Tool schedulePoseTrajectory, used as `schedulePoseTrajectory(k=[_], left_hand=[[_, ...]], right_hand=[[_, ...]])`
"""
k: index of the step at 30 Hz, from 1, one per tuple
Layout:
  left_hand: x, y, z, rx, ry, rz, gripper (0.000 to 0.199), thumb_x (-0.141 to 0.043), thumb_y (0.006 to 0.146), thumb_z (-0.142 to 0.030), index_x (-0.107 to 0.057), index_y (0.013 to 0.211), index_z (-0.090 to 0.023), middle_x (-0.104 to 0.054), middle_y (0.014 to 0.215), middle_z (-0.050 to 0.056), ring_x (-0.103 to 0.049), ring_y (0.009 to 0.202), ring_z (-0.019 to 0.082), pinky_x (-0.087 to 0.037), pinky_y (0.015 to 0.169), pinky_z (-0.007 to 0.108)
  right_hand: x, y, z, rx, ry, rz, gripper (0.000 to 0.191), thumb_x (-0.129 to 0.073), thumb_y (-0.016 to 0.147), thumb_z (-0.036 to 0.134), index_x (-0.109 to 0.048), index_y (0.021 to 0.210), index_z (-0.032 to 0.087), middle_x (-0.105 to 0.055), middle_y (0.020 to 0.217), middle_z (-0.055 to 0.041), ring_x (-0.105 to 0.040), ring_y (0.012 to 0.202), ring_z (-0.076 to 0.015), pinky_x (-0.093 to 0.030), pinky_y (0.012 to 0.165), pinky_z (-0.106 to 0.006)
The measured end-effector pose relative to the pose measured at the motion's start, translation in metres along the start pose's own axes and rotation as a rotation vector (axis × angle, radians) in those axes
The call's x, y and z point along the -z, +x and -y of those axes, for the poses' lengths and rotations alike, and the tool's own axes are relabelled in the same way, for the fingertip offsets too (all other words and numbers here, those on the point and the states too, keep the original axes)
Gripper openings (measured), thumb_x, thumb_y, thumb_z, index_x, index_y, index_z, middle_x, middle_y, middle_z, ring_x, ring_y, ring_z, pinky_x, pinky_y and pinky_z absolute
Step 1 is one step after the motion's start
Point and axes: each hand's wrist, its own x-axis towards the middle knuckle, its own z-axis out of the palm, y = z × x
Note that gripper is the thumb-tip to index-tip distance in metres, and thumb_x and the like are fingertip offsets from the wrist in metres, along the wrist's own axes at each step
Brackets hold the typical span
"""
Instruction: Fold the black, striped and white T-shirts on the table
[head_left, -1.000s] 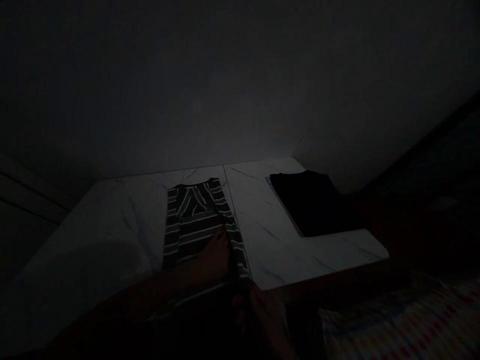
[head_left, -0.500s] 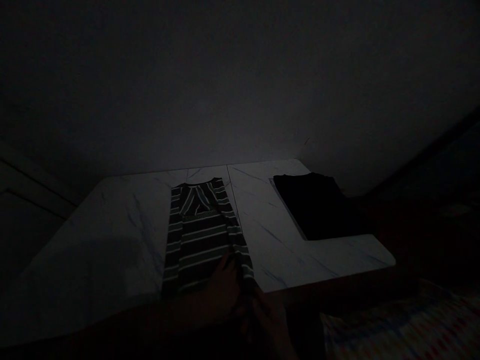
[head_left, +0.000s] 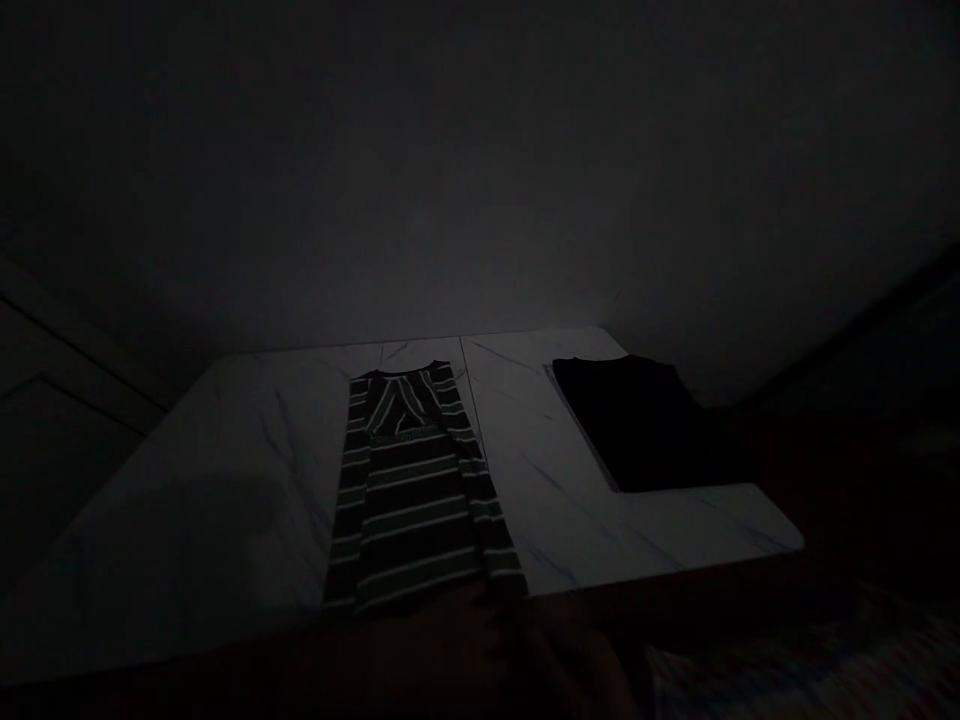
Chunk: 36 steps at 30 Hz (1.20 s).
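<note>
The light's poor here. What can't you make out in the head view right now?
- Left hand and right hand: sunk in shadow at the bottom edge, so any grip can't be told.
- Striped shirt: lower end hidden by the hands and darkness.
- Black garment: right side fades into shadow; its folds don't show.

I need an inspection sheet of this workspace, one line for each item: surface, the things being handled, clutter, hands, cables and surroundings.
surface: white marble-look table, dimly lit, with a seam across it.
things being handled: striped shirt lies flat, collar away from the person, hem at the table's near edge.
clutter: black folded cloth on the table's far right.
hands: left hand and right hand are dark, near the hem; any grip is too dark to see.
cables: nothing seen.
surroundings: dark wall beyond the table; patterned cloth at lower right.
</note>
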Motion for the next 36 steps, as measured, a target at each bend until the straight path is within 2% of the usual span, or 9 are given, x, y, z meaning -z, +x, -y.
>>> schedulePoseTrajectory(k=[2,4,7,9,12,17,21,28,36], left_hand=[[0.007,-0.001,0.020,0.023,-0.017,-0.006,0.023,-0.055,0.096,-0.038,-0.073,0.110,-0.042,-0.072,0.121,0.002,-0.069,0.102,0.021,-0.055,0.090,0.038],[0.020,0.003,0.055,0.119,-0.013,-0.032,0.024,-0.051,0.099,-0.033,-0.073,0.110,-0.031,-0.073,0.109,0.006,-0.069,0.094,0.020,-0.056,0.083,0.036],[0.048,0.017,0.120,0.313,-0.015,-0.103,0.025,-0.048,0.101,-0.025,-0.071,0.110,-0.024,-0.072,0.107,0.006,-0.065,0.097,0.020,-0.053,0.084,0.033],[0.062,0.024,0.157,0.329,-0.004,-0.109,0.022,-0.051,0.099,-0.020,-0.072,0.107,-0.024,-0.071,0.109,0.006,-0.064,0.101,0.019,-0.051,0.087,0.033],[0.067,0.028,0.187,0.312,0.015,-0.089,0.019,-0.058,0.096,-0.017,-0.073,0.105,-0.025,-0.072,0.110,0.005,-0.063,0.103,0.019,-0.050,0.090,0.031],[0.051,0.026,0.198,0.370,0.039,-0.062,0.018,-0.062,0.094,-0.019,-0.073,0.106,-0.023,-0.070,0.113,0.006,-0.064,0.102,0.020,-0.051,0.088,0.032],[0.045,0.027,0.203,0.401,0.027,-0.042,0.015,-0.060,0.095,-0.020,-0.074,0.100,-0.020,-0.070,0.105,0.007,-0.064,0.099,0.020,-0.050,0.085,0.031],[0.041,0.033,0.213,0.416,0.008,-0.041,0.015,-0.061,0.093,-0.015,-0.075,0.092,-0.019,-0.069,0.097,0.006,-0.063,0.095,0.019,-0.049,0.083,0.030],[0.044,0.032,0.210,0.460,0.010,-0.051,0.017,-0.054,0.096,-0.014,-0.070,0.099,-0.018,-0.068,0.101,0.006,-0.063,0.097,0.020,-0.050,0.085,0.031]], right_hand=[[0.003,0.013,0.013,0.046,-0.089,-0.019,0.040,-0.061,0.087,0.064,-0.081,0.091,0.029,-0.076,0.085,-0.0064,-0.068,0.082,-0.0295,-0.054,0.073,-0.038],[-0.001,0.030,0.023,0.102,-0.217,-0.018,0.039,-0.054,0.094,0.058,-0.079,0.096,0.028,-0.076,0.091,-0.0076,-0.068,0.083,-0.0271,-0.052,0.076,-0.036],[-0.015,0.053,0.032,0.168,-0.586,0.004,0.030,-0.051,0.097,0.044,-0.075,0.096,0.026,-0.073,0.090,-0.0084,-0.066,0.081,-0.0223,-0.046,0.072,-0.030],[-0.024,0.062,0.033,0.152,-0.799,0.014,0.023,-0.051,0.098,0.035,-0.072,0.102,0.027,-0.072,0.095,-0.0075,-0.066,0.080,-0.0197,-0.042,0.067,-0.027],[-0.030,0.067,0.029,0.103,-0.916,0.043,0.023,-0.051,0.098,0.028,-0.069,0.112,0.028,-0.071,0.103,-0.0074,-0.066,0.083,-0.0187,-0.039,0.064,-0.026],[-0.031,0.068,0.019,0.063,-0.937,0.085,0.024,-0.049,0.095,0.019,-0.070,0.105,0.026,-0.072,0.103,-0.0083,-0.067,0.087,-0.0206,-0.041,0.068,-0.028],[-0.029,0.064,0.025,0.062,-0.929,0.095,0.026,-0.056,0.089,0.017,-0.069,0.109,0.029,-0.073,0.104,-0.0065,-0.068,0.085,-0.0198,-0.040,0.065,-0.027],[-0.025,0.048,0.040,0.191,-0.995,-0.004,0.022,-0.062,0.088,0.015,-0.067,0.105,0.029,-0.071,0.101,-0.0026,-0.066,0.089,-0.0175,-0.039,0.065,-0.024],[-0.031,0.049,0.013,0.380,-1.015,-0.117,0.029,-0.062,0.082,0.004,-0.060,0.098,0.028,-0.070,0.095,-0.0013,-0.062,0.088,-0.0213,-0.043,0.069,-0.029]])
